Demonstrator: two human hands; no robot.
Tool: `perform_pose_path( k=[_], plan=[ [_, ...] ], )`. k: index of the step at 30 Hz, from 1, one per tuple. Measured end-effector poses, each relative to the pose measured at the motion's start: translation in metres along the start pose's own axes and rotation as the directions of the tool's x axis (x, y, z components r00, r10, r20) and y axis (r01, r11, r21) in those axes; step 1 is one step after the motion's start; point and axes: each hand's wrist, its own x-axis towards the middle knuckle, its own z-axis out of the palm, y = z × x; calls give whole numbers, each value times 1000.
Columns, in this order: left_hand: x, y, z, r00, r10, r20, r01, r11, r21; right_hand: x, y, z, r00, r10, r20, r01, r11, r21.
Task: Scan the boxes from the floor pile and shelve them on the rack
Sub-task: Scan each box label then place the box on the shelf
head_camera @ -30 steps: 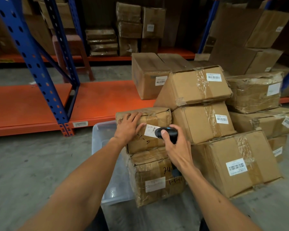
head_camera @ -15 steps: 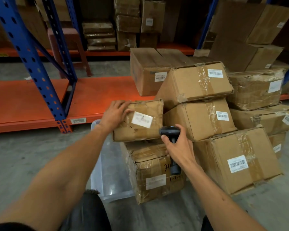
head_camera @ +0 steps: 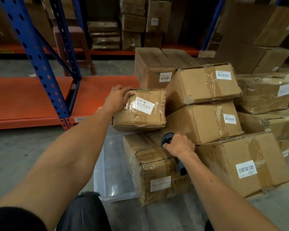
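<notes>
Cardboard small box (head_camera: pixel 141 109), gripped by the left hand (head_camera: pixel 115 99) (right hand (head_camera: pixel 179 145) clenches the scanner (head_camera: pixel 167 139)), looks scanned; next, carry it left onto the orange shelf (head_camera: pixel 23 99).

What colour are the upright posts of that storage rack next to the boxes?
Blue, with rows of punched holes; the rack upright shows clearly in the head view, standing on the orange shelf.

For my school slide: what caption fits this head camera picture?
Left hand grips a small box; right hand holds a scanner.

Both arms reach forward, left grip (head_camera: pixel 117 100) and right grip (head_camera: pixel 179 145) curled.
</notes>
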Motion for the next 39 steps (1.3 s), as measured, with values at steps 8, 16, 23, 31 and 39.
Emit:
perform_pose_path(
  k=[8, 16, 23, 31, 39],
  plan=[
    [2, 8, 8, 999, -32, 9, 32, 999, -26, -1, 13, -6, 999, -13, 36, 12, 999, 39],
    [-13, -2, 5, 1000, -21, 7, 21, 999, -42, 31, -10, -35, 980, -96, -175, 169, 868, 468],
    [-29, -15, 13, 993, -29, -112, 16, 993, -115, 68, -69, -45, 982, -184, -30, 150, 687, 711],
    [-38, -10, 21, 921, -383, -76, 307, 831, -463, 103, -84, -22, 987, -125, -99, 150, 520, 841],
    [-40, 4, 29, 910, -408, -77, 316, 799, -511, 111, -79, -15, 970, -156, -189, 242, 497, 834]
  ],
)
